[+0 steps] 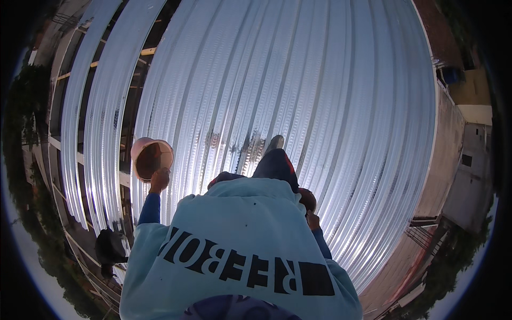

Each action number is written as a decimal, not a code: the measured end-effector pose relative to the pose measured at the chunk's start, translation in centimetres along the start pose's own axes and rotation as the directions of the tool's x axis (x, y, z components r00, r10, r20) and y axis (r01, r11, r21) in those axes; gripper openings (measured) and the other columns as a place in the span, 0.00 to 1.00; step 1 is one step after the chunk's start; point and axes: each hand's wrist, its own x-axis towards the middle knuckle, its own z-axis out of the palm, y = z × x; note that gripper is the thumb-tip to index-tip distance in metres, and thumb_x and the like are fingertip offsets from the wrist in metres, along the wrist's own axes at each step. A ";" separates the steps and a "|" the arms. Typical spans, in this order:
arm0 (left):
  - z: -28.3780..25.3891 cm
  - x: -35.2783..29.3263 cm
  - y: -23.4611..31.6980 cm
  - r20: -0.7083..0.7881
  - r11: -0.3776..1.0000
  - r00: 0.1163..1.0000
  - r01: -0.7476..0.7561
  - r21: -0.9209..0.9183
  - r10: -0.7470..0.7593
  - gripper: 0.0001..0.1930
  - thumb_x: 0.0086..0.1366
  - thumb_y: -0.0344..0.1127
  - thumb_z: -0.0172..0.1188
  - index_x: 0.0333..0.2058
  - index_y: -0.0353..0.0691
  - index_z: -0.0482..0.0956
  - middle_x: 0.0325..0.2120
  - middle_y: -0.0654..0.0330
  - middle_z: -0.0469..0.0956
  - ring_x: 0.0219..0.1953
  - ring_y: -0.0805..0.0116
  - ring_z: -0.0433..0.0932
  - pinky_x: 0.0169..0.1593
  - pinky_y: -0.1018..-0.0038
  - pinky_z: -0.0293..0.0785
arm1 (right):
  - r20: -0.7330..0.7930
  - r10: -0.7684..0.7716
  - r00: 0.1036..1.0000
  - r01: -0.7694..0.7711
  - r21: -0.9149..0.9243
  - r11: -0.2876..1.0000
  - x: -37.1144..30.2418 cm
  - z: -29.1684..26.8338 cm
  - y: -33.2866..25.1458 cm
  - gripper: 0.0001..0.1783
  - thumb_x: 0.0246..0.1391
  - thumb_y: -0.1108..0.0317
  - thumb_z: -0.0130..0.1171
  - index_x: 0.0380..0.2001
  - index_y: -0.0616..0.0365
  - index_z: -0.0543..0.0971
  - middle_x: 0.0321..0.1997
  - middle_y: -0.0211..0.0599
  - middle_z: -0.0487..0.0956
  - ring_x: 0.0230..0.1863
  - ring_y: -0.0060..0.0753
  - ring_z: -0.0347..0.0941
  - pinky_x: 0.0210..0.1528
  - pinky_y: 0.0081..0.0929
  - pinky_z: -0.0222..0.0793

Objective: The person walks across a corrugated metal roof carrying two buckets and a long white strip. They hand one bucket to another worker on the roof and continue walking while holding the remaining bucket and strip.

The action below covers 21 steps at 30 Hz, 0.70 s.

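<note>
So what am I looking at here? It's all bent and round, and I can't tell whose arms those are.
There is no machine: a person wears a wide fisheye camera on the head, looking down, which bends straight lines. The pale blue shirt at the bottom is their own. They are on a corrugated metal roof laid over a frame. Their left hand holds up a pinkish hard hat. Their right hand is by their side, mostly hidden; a reddish rounded thing sits by it, but I cannot tell what. A dark shoe points forward.

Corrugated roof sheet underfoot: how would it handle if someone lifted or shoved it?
The roof sheet looks thin, so it would probably flex along its length yet stay stiff across the ribs. Its shiny surface suggests it slides easily. The left hand holds a small bowl, likely light, apt to roll if dropped.
</note>
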 end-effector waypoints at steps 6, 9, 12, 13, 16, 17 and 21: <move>-1.5 3.4 10.4 0.465 0.986 0.876 -0.064 -0.152 0.128 0.15 0.63 0.40 0.50 0.38 0.38 0.81 0.33 0.44 0.80 0.35 0.44 0.80 0.43 0.57 0.76 | -0.185 -0.274 0.944 0.249 -0.145 0.957 4.1 -0.3 -38.7 0.20 0.59 0.54 0.51 0.34 0.64 0.76 0.23 0.39 0.77 0.21 0.31 0.75 0.18 0.27 0.71; -2.2 7.0 13.9 0.538 0.940 0.834 0.079 -0.333 0.121 0.14 0.63 0.38 0.50 0.37 0.37 0.81 0.31 0.44 0.80 0.33 0.47 0.80 0.40 0.57 0.76 | -0.171 -0.517 0.838 0.489 -0.182 0.853 6.3 0.5 -54.4 0.22 0.60 0.51 0.50 0.26 0.61 0.75 0.19 0.34 0.74 0.19 0.26 0.72 0.17 0.25 0.64; -3.0 11.6 15.6 0.589 0.881 0.802 0.203 -0.427 0.101 0.13 0.62 0.36 0.50 0.36 0.36 0.81 0.29 0.45 0.80 0.31 0.49 0.80 0.38 0.58 0.76 | -0.103 -0.640 0.761 0.616 -0.194 0.764 6.6 2.6 -66.7 0.23 0.61 0.49 0.50 0.23 0.59 0.72 0.17 0.31 0.71 0.20 0.22 0.69 0.19 0.22 0.61; -3.6 13.7 15.9 0.595 0.866 0.798 0.231 -0.444 0.092 0.13 0.62 0.36 0.50 0.36 0.35 0.81 0.29 0.46 0.80 0.31 0.50 0.80 0.37 0.58 0.76 | -0.112 -0.664 0.739 0.645 -0.165 0.746 6.8 4.1 -70.0 0.24 0.61 0.48 0.49 0.26 0.61 0.74 0.20 0.32 0.74 0.21 0.24 0.70 0.21 0.21 0.63; -6.1 21.5 16.1 0.596 0.836 0.799 0.270 -0.478 0.083 0.12 0.62 0.34 0.49 0.35 0.35 0.80 0.27 0.47 0.79 0.29 0.52 0.80 0.34 0.58 0.76 | -0.207 -0.647 0.734 0.618 -0.190 0.763 6.7 9.7 -76.7 0.25 0.61 0.47 0.49 0.32 0.63 0.77 0.24 0.35 0.77 0.23 0.25 0.72 0.22 0.21 0.64; -7.7 25.1 16.2 0.575 0.832 0.813 0.257 -0.492 0.089 0.12 0.61 0.33 0.49 0.35 0.34 0.80 0.26 0.47 0.79 0.28 0.53 0.80 0.33 0.58 0.76 | -0.186 -0.617 0.765 0.593 -0.172 0.787 7.5 10.2 -77.8 0.26 0.60 0.47 0.49 0.34 0.64 0.78 0.27 0.37 0.79 0.23 0.27 0.72 0.22 0.21 0.65; -15.7 39.8 16.1 0.414 0.868 0.905 0.127 -0.479 0.096 0.11 0.61 0.30 0.49 0.34 0.33 0.80 0.24 0.48 0.79 0.25 0.57 0.80 0.30 0.58 0.76 | -0.196 -0.362 0.911 0.335 -0.158 0.929 9.2 14.9 -80.2 0.24 0.60 0.45 0.50 0.32 0.57 0.77 0.24 0.32 0.77 0.21 0.24 0.70 0.17 0.19 0.59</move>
